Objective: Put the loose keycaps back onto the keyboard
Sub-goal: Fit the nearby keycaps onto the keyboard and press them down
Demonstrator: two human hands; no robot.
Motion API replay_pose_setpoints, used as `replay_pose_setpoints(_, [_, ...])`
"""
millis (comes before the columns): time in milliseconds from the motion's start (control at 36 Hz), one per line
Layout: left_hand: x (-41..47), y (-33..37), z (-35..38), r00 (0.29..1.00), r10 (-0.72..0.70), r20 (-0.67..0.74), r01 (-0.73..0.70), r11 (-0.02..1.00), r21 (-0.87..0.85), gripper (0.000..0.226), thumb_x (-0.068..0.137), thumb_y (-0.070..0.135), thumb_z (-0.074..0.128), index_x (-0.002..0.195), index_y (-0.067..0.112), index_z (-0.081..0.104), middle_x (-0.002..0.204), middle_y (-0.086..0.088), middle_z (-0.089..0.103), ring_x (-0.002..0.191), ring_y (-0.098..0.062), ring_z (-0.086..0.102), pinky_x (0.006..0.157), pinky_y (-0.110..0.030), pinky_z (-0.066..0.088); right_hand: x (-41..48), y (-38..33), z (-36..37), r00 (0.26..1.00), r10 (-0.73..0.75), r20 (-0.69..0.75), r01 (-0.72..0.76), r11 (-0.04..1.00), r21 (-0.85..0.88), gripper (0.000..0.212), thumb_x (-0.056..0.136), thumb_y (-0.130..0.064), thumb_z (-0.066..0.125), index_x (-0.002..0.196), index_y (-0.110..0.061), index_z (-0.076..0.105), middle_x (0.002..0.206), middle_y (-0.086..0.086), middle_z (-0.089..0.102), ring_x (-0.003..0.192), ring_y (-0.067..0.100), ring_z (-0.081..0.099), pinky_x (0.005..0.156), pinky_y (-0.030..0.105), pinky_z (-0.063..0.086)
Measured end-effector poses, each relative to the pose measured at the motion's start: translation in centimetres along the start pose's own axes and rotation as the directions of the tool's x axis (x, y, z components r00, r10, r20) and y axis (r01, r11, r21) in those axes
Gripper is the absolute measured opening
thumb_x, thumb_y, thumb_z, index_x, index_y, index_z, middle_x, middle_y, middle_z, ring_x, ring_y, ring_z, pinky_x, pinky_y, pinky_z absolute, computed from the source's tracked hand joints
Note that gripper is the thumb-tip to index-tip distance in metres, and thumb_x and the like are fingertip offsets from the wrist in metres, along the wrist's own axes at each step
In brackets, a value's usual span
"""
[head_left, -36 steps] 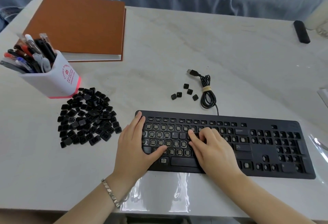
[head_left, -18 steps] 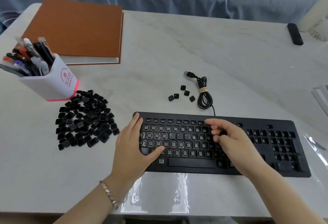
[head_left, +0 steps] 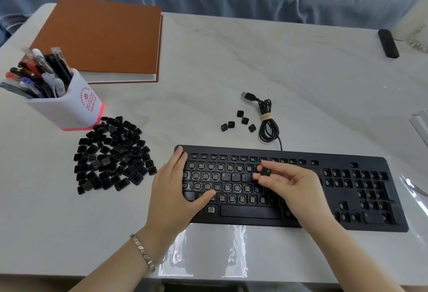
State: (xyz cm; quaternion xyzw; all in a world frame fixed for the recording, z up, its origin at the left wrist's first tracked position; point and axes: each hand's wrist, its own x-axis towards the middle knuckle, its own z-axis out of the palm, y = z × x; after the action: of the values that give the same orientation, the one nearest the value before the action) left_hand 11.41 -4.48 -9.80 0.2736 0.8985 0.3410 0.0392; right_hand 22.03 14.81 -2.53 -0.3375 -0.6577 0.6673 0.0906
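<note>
A black keyboard (head_left: pixel 361 213) lies near the table's front edge, most of its key sockets bare; R, T and Y caps and the space bar sit in place. My right hand (head_left: pixel 294 187) pinches a black keycap (head_left: pixel 265 172) between thumb and fingertips, just above the letter rows right of the Y cap. My left hand (head_left: pixel 173 189) rests flat on the keyboard's left end, thumb lying on the lower rows. A big pile of loose keycaps (head_left: pixel 113 155) lies left of the keyboard. Several more keycaps (head_left: pixel 238 121) lie behind it.
The keyboard's coiled USB cable (head_left: pixel 267 120) lies behind it. A white pen holder (head_left: pixel 67 108) full of pens stands at the left, with a brown book (head_left: pixel 102 37) behind. A black bar-shaped object (head_left: pixel 388 42) lies at the far right. A bracelet is on my left wrist.
My right hand left the middle letter keys, swung right over the keyboard, and now is back near the Y cap with a keycap pinched in its fingers. My left hand stayed put.
</note>
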Motion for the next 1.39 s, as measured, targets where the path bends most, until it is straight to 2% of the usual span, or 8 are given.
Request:
replay_pose_setpoints(139, [-0.1, 0.0, 0.0, 1.000, -0.006, 0.002, 0.006, 1.000, 0.001, 0.098, 0.066, 0.072, 0.051, 0.143, 0.013, 0.035, 0.149, 0.016, 0.019, 0.135, -0.009, 0.026, 0.111, -0.025, 0.015, 0.0, 0.0, -0.2, 0.997, -0.075, -0.023, 0.071, 0.989, -0.130, 0.028, 0.075, 0.003, 0.071, 0.087, -0.022, 0.069, 0.084, -0.003, 0.071, 0.069, -0.004, 0.064, 0.068, 0.004, 0.045])
replay_pose_setpoints(222, [-0.1, 0.0, 0.0, 1.000, -0.011, 0.003, 0.011, 1.000, 0.002, 0.098, 0.066, 0.071, 0.051, 0.143, 0.013, 0.035, 0.149, 0.016, 0.019, 0.135, -0.011, 0.028, 0.111, -0.026, 0.016, 0.2, 0.1, -0.5, 0.991, -0.135, -0.019, 0.127, 0.963, -0.240, 0.029, 0.077, 0.005, 0.068, 0.085, -0.023, 0.069, 0.085, 0.001, 0.064, 0.065, 0.000, 0.063, 0.066, 0.005, 0.045])
replay_pose_setpoints(444, [-0.1, 0.0, -0.1, 1.000, -0.010, 0.006, 0.010, 1.000, 0.005, 0.099, 0.066, 0.072, 0.050, 0.144, 0.013, 0.034, 0.149, 0.016, 0.019, 0.135, -0.011, 0.027, 0.111, -0.027, 0.016, 0.8, 0.9, -0.8, 0.995, -0.072, -0.070, 0.055, 0.974, -0.221, 0.027, 0.076, 0.002, 0.071, 0.083, -0.024, 0.068, 0.051, -0.007, 0.060, 0.055, -0.003, 0.056, 0.062, 0.002, 0.042])
replay_pose_setpoints(611, [0.0, -0.1, 0.0, 1.000, -0.004, 0.004, 0.004, 1.000, 0.006, 0.098, 0.067, 0.072, 0.050, 0.144, 0.013, 0.035, 0.149, 0.016, 0.018, 0.135, -0.010, 0.026, 0.111, -0.027, 0.016, 1.0, 1.1, -0.8, 0.985, -0.159, -0.067, 0.129, 0.938, -0.322, 0.030, 0.076, 0.000, 0.071, 0.086, -0.028, 0.068, 0.071, 0.000, 0.060, 0.058, -0.003, 0.054, 0.063, 0.003, 0.043])
replay_pose_setpoints(750, [-0.1, 0.0, 0.0, 1.000, 0.002, -0.001, -0.002, 1.000, 0.010, 0.098, 0.067, 0.071, 0.050, 0.144, 0.012, 0.035, 0.149, 0.015, 0.019, 0.135, -0.010, 0.027, 0.111, -0.030, 0.019, 1.3, 1.5, -0.9, 0.979, -0.191, -0.069, 0.146, 0.899, -0.412, 0.026, 0.075, -0.002, 0.074, 0.093, -0.020, 0.068, 0.071, -0.006, 0.066, 0.062, 0.000, 0.058, 0.067, 0.001, 0.043])
replay_pose_setpoints(972, [0.0, -0.1, 0.1, 1.000, 0.003, -0.004, -0.003, 1.000, 0.014, 0.097, 0.068, 0.071, 0.050, 0.143, 0.011, 0.036, 0.149, 0.014, 0.021, 0.135, -0.012, 0.028, 0.111, -0.031, 0.019, 1.6, 2.4, -0.8, 0.946, -0.301, 0.123, 0.311, 0.724, -0.615, 0.023, 0.072, -0.001, 0.075, 0.085, -0.019, 0.071, 0.083, -0.013, 0.061, 0.080, 0.002, 0.057, 0.072, 0.004, 0.042])
replay_pose_setpoints(1139, [0.0, -0.1, 0.1, 1.000, 0.002, -0.002, -0.002, 1.000, 0.017, 0.097, 0.067, 0.071, 0.051, 0.143, 0.012, 0.036, 0.149, 0.014, 0.020, 0.135, -0.013, 0.028, 0.111, -0.030, 0.019, 2.1, 2.4, -0.7, 0.941, -0.292, 0.168, 0.327, 0.669, -0.668, 0.020, 0.073, -0.005, 0.075, 0.087, -0.019, 0.073, 0.083, -0.015, 0.057, 0.075, 0.008, 0.056, 0.073, 0.004, 0.041])
replay_pose_setpoints(1389, [0.0, -0.1, 0.1, 1.000, 0.011, -0.012, -0.011, 1.000, 0.014, 0.096, 0.068, 0.069, 0.052, 0.142, 0.010, 0.038, 0.149, 0.013, 0.022, 0.134, -0.012, 0.029, 0.111, -0.025, 0.017, 2.4, 2.2, -0.5, 0.944, -0.229, 0.238, 0.330, 0.620, -0.712, 0.019, 0.081, -0.013, 0.070, 0.099, -0.019, 0.072, 0.087, -0.018, 0.051, 0.075, -0.002, 0.051, 0.074, 0.000, 0.035])
